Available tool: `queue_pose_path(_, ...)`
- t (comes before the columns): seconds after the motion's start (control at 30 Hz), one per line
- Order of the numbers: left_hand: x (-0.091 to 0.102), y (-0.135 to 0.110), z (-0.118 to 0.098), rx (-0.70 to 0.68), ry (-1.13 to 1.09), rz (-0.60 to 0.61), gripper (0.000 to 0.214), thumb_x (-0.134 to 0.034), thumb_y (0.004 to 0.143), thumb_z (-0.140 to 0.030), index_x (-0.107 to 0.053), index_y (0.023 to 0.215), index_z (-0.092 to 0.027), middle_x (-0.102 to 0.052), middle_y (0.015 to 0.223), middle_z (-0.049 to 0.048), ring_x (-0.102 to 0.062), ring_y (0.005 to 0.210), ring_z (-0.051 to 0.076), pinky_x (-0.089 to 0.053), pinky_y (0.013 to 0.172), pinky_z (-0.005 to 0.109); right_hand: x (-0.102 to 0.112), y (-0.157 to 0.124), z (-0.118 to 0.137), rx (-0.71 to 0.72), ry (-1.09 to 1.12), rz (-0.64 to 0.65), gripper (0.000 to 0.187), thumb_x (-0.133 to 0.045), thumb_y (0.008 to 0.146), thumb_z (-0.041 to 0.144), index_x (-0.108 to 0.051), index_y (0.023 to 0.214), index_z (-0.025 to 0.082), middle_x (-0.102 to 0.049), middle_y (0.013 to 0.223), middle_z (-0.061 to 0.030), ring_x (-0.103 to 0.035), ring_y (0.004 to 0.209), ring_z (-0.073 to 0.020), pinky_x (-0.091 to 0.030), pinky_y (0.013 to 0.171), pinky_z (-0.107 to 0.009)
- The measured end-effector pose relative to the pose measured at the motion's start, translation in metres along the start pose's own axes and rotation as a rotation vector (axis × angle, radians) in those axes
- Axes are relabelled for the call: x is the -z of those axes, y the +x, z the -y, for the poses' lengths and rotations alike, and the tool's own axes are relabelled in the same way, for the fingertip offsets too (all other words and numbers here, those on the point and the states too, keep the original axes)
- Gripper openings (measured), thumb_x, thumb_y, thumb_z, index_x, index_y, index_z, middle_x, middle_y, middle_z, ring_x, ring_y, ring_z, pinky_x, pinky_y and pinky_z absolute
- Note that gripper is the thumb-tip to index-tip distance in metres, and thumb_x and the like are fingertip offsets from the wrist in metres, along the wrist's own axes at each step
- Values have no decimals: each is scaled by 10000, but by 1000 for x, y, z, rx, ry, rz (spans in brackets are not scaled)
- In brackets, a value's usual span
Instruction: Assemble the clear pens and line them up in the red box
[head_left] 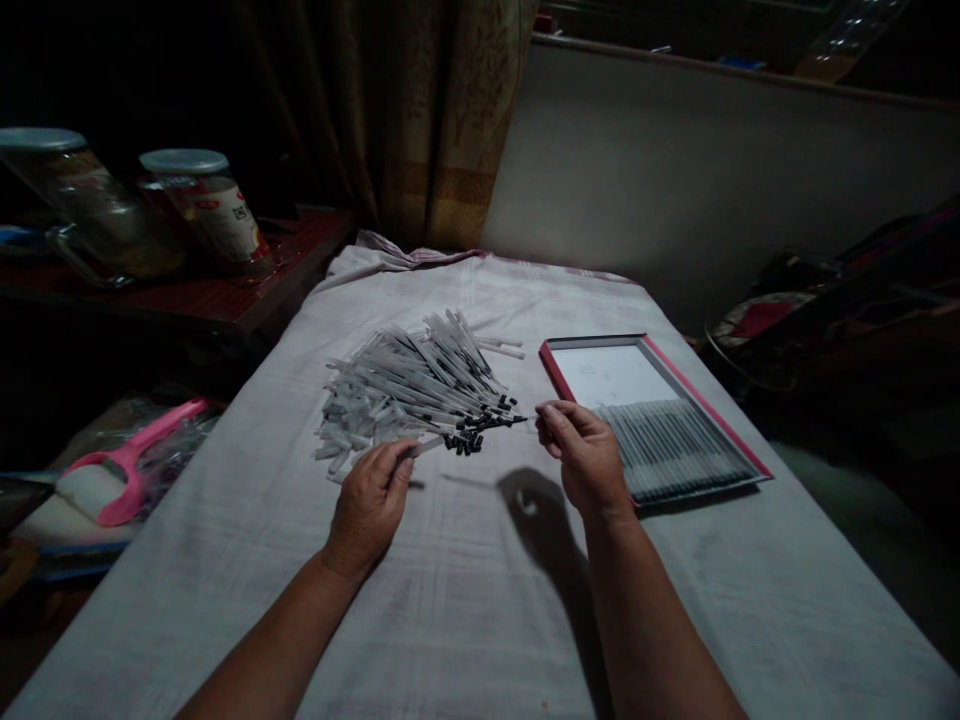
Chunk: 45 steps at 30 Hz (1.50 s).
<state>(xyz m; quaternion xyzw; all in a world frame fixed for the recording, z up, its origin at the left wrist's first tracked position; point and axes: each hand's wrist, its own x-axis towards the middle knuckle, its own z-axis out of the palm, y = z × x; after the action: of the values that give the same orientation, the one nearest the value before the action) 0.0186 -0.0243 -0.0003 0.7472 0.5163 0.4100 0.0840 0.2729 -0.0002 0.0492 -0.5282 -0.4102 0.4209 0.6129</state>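
A heap of thin white pens with black tips (416,390) lies on a cloth-covered table (480,600). My left hand (371,500) rests at the near edge of the heap, fingers curled round a white pen barrel. My right hand (581,455) hovers just right of the heap, thumb and forefinger pinched on something small and dark that I cannot make out. A few loose black caps (465,442) lie between the hands. To the right sits a shallow red-rimmed tray (556,378) with a row of pens (664,445) laid side by side in its near half.
A dark wooden shelf (225,300) at the left carries two lidded glass jars (206,210). Below it lies a pink-handled tool (127,465). A curtain (435,120) hangs behind the table. Dark bags (840,300) sit at the right.
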Motion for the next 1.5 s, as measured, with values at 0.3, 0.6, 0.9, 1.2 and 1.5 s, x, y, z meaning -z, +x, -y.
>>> queue_pose_path(0.3,-2,-2,0,-98,34,-24,185,-492,968,-226,-631,1087,-199,-731,974,56,-687,901,195,-541,813,312,-13,-6,3,-12,-12,97,275,-772,692,436,-715,719,167,-613,600,1,-479,519,-96,-328,445,-212)
queue_pose_path(0.6,-2,-2,1,-147,57,0,187,-502,969,-219,-634,1098,-193,-734,984,68,-685,902,203,-538,808,327,-12,-8,4,-29,-15,112,268,-770,695,433,-729,730,170,-615,598,-1,-483,517,-98,-339,461,-222)
queue_pose_path(0.9,-2,-2,2,-147,62,3,192,-515,964,-219,-648,1098,-185,-743,999,77,-691,917,212,-542,818,343,0,-6,7,-33,-14,67,261,-771,689,431,-742,734,176,-612,582,-6,-470,503,-98,-287,424,-209)
queue_pose_path(1.2,0,-1,-5,-216,42,52,196,-487,977,-217,-624,1116,-195,-742,987,76,-696,912,206,-546,804,339,-20,-17,-3,-77,-77,219,282,-752,704,457,-757,724,176,-645,603,-13,-516,516,-109,-392,476,-227)
queue_pose_path(1.5,2,-2,-7,-184,8,37,212,-496,975,-216,-611,1152,-196,-741,1015,79,-698,933,204,-546,830,333,-34,-33,-25,105,-547,492,275,-607,853,330,-766,1053,228,-771,957,-74,-699,877,-227,-524,774,-346)
